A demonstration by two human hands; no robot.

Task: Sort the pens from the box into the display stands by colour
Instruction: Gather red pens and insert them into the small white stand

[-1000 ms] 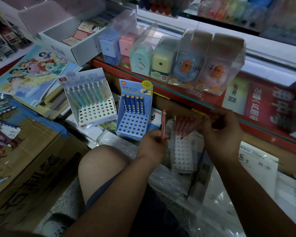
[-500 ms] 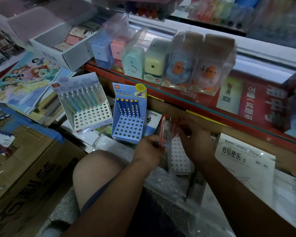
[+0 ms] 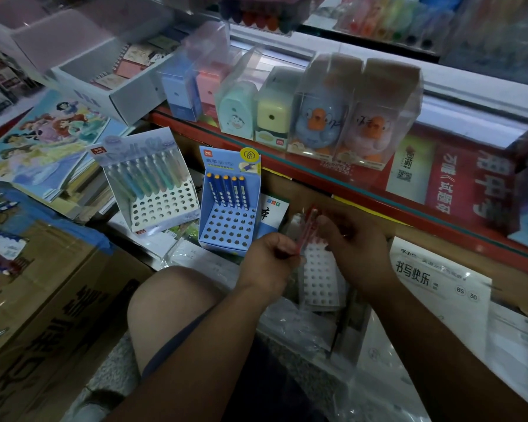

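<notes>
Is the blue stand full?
No. The blue stand holds five blue pens in its back row; the other holes are empty.

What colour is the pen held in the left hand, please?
The pen is red; the head view shows it best.

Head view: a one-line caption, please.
Left hand holds a red pen by the white display stand; right hand at its back row.

Dark-blue pens with yellow caps (image 3: 226, 190) are shown in a light-blue cardboard display stand (image 3: 209, 239) patterned with round holes; pastel-coloured pens (image 3: 147, 178) are seen in a white perforated cardboard stand (image 3: 165, 210); a red plastic pen (image 3: 304, 237) is pictured.
</notes>
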